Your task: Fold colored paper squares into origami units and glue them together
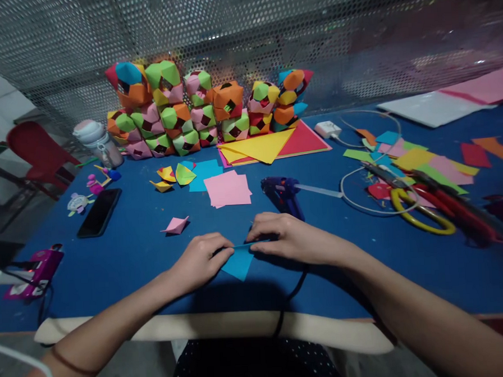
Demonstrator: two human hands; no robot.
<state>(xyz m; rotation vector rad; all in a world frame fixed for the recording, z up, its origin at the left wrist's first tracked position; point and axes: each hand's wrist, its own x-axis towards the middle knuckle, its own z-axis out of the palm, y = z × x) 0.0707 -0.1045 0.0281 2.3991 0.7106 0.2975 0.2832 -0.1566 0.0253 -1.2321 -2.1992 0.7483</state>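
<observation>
A blue paper (240, 263), folded to a point at its lower end, lies near the table's front edge between my hands. My left hand (202, 257) pinches its upper left edge between thumb and fingers. At the upper right edge, my right hand (284, 237) has its fingers closed on the same paper. A small folded pink piece (176, 225) sits to the left of my hands. Beyond them are a stack of pink squares (227, 190) and some blue squares (197, 177). Folded yellow and green pieces (185, 174) lie beside the blue squares.
A blue glue gun (282, 193) rests just behind my right hand. Yellow-handled scissors (421, 216), a white cable (345, 197) and paper scraps (414, 158) lie right. A phone (100, 213) is left. Colourful paper modules (176, 118) stand stacked at the back.
</observation>
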